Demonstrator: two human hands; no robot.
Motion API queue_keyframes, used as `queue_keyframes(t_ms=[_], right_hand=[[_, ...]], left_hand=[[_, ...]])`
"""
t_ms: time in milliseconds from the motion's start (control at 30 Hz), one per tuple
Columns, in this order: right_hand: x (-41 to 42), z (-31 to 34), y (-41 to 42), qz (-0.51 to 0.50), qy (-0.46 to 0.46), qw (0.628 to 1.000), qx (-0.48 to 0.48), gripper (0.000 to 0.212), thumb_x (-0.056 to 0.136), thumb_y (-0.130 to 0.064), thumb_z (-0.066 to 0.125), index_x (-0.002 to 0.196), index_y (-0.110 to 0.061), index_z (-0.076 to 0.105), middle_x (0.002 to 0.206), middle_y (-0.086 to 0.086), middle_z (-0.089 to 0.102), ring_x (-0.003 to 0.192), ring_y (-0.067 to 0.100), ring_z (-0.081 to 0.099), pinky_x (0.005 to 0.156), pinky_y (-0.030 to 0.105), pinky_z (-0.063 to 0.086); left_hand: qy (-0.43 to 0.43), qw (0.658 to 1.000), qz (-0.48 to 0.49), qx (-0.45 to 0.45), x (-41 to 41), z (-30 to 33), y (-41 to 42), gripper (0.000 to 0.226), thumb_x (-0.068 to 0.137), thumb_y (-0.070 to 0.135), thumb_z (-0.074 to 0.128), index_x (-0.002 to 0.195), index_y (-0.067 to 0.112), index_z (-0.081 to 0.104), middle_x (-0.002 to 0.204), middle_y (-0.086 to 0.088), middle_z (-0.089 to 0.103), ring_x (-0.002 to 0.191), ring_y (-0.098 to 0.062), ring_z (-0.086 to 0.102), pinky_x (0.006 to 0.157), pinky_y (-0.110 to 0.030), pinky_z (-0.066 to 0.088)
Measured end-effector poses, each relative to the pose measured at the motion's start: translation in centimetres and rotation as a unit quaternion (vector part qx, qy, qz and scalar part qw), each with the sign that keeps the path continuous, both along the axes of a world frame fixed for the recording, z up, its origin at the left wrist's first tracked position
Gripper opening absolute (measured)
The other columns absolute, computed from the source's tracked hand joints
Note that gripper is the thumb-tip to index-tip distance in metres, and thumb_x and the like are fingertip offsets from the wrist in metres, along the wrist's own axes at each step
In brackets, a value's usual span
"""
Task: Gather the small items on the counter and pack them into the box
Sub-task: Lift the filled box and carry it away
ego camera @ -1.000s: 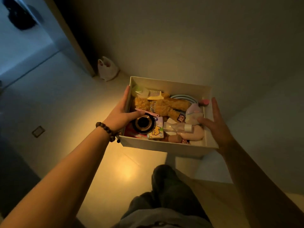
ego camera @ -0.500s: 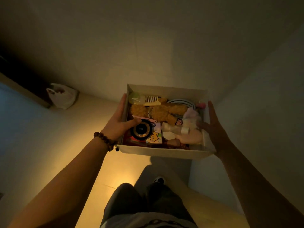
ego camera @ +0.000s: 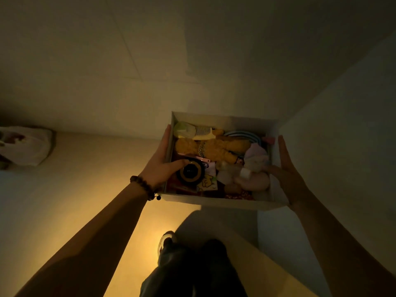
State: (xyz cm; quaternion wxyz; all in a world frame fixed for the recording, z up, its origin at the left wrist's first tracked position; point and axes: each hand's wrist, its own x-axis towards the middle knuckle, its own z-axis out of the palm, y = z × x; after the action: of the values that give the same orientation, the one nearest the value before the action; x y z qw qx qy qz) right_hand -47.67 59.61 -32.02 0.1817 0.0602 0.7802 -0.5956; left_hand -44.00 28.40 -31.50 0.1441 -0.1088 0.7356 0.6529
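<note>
I carry a white open box [ego camera: 216, 200] in front of me, above the floor. My left hand [ego camera: 159, 167] grips its left wall, thumb inside over a round black and gold case [ego camera: 190, 172]. My right hand [ego camera: 286, 170] grips the right wall, thumb inside near a pale plush [ego camera: 256, 181]. Packed in the box are a yellow plush toy [ego camera: 212, 147], a comb [ego camera: 202, 132], a striped rainbow piece [ego camera: 244, 135] and a small clear bottle [ego camera: 233, 170].
A white plastic bag [ego camera: 24, 146] lies on the floor at the far left by the wall. A pale wall [ego camera: 342, 125] rises close on the right. My legs and a shoe [ego camera: 166, 243] show below the box. The room is dim.
The view has swung right and the plastic bag has slid to the left edge. Both hands keep the same hold on the box, which stays in front of me.
</note>
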Motion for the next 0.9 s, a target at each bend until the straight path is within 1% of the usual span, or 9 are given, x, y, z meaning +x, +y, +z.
queue_keyframes(t_ms=[67,200,267,400,467,600,700,767,900], right_hand=[[-1.0,-5.9,0.4,0.000,0.016,1.000,0.027,0.085,0.085,-0.017,0.063,0.150,-0.031,0.009,0.140,-0.019,0.011,0.103,-0.032,0.021,0.077,-0.011,0.025],[-2.4,-17.7,1.3,-0.006,0.011,0.999,0.042,0.082,0.089,-0.019,0.061,0.146,-0.046,0.008,0.141,-0.029,0.010,0.111,-0.031,0.018,0.098,0.012,0.026],[-2.9,-23.6,1.5,-0.016,0.009,0.999,0.044,0.084,0.089,-0.020,0.063,0.144,-0.050,0.008,0.141,-0.030,0.010,0.118,-0.022,0.018,0.100,0.018,0.024],[-4.2,-34.4,1.2,-0.010,0.039,0.998,0.051,0.087,0.087,-0.013,0.065,0.141,-0.048,0.007,0.144,-0.026,0.009,0.122,-0.020,0.018,0.099,0.012,0.024],[-5.1,-39.1,1.0,0.003,0.058,0.996,0.066,0.087,0.087,-0.012,0.066,0.142,-0.044,0.008,0.149,-0.023,0.010,0.132,-0.013,0.015,0.109,0.019,0.021],[-6.5,-46.3,0.8,0.016,0.066,0.994,0.080,0.087,0.086,-0.024,0.068,0.150,-0.038,0.011,0.157,-0.015,0.011,0.144,0.006,0.015,0.118,0.037,0.019],[-7.6,-49.4,0.0,-0.003,0.068,0.996,0.063,0.087,0.080,-0.023,0.074,0.143,-0.043,0.017,0.144,-0.022,0.025,0.138,0.003,0.025,0.109,0.022,0.024],[-8.6,-50.6,-0.8,0.000,0.105,0.992,0.076,0.086,0.078,-0.017,0.076,0.140,-0.039,0.020,0.139,-0.027,0.027,0.131,-0.009,0.026,0.103,0.007,0.023],[-9.9,-52.0,-2.0,0.022,0.111,0.991,0.078,0.082,0.079,-0.013,0.075,0.139,-0.038,0.024,0.138,-0.025,0.031,0.122,-0.018,0.027,0.094,-0.002,0.026]], left_hand=[[0.003,1.000,-0.016,-0.002,-1.5,-5.4,0.2,0.096,0.071,0.026,0.070,0.133,0.061,0.005,0.115,0.044,0.046,0.107,0.010,0.053,0.082,-0.027,0.053],[0.008,1.000,-0.025,-0.002,-3.4,-16.9,0.6,0.094,0.074,0.020,0.069,0.130,0.060,0.005,0.114,0.046,0.043,0.106,0.013,0.052,0.081,-0.023,0.053],[0.016,0.999,-0.028,0.002,-4.2,-22.6,0.8,0.093,0.079,0.006,0.066,0.130,0.059,0.009,0.119,0.037,0.041,0.103,0.014,0.053,0.076,-0.018,0.052],[0.027,0.999,-0.026,0.014,-5.8,-33.3,1.0,0.088,0.081,0.000,0.062,0.125,0.062,0.018,0.123,0.029,0.041,0.106,0.010,0.054,0.079,-0.017,0.051],[0.025,0.999,-0.013,0.030,-6.6,-38.0,0.8,0.084,0.083,0.002,0.062,0.129,0.055,0.016,0.126,0.026,0.039,0.109,0.011,0.052,0.085,-0.019,0.050],[0.024,0.999,-0.006,0.037,-8.4,-44.9,0.3,0.080,0.086,-0.001,0.057,0.130,0.054,0.019,0.123,0.021,0.042,0.102,0.008,0.057,0.073,-0.014,0.051],[0.016,0.999,-0.006,0.043,-9.9,-48.1,-0.3,0.080,0.088,0.005,0.055,0.139,0.051,0.013,0.124,0.021,0.044,0.102,0.003,0.059,0.072,-0.018,0.052],[0.011,0.999,-0.001,0.043,-10.9,-49.7,-0.7,0.080,0.090,0.009,0.053,0.142,0.051,0.010,0.124,0.019,0.045,0.102,-0.004,0.061,0.071,-0.023,0.054],[0.012,0.999,0.009,0.035,-11.7,-51.9,-1.1,0.078,0.092,0.012,0.052,0.143,0.050,0.007,0.129,0.014,0.047,0.111,-0.013,0.056,0.085,-0.035,0.052]])
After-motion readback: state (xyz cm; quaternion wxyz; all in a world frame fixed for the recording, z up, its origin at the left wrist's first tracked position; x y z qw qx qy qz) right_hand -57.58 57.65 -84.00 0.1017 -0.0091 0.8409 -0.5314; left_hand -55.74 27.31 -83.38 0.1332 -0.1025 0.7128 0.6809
